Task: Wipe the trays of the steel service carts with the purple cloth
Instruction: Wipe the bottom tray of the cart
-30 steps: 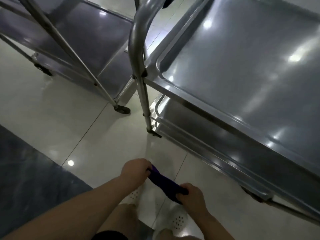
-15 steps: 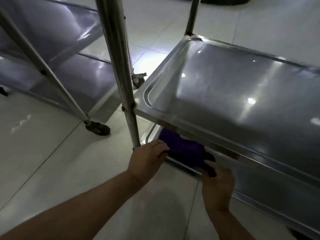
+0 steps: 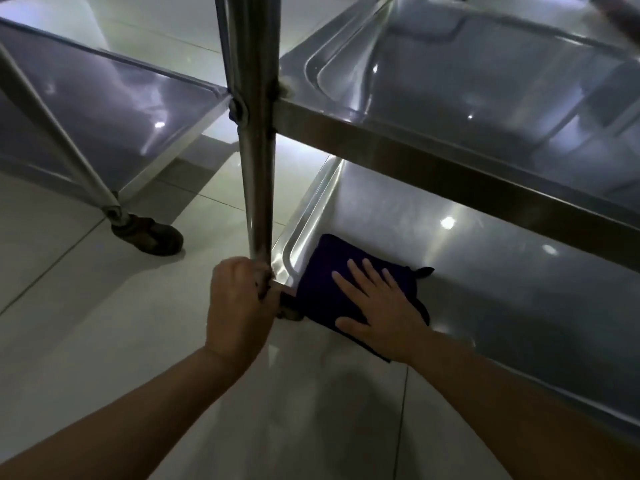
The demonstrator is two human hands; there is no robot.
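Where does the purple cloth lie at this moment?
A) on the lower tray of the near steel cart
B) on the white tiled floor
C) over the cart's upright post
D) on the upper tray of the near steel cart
A: the folded purple cloth lies in the near corner of the lower steel tray, pressed flat under the right hand.

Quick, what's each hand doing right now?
Left hand: grips the cart post.
Right hand: open, pressing flat on the purple cloth.
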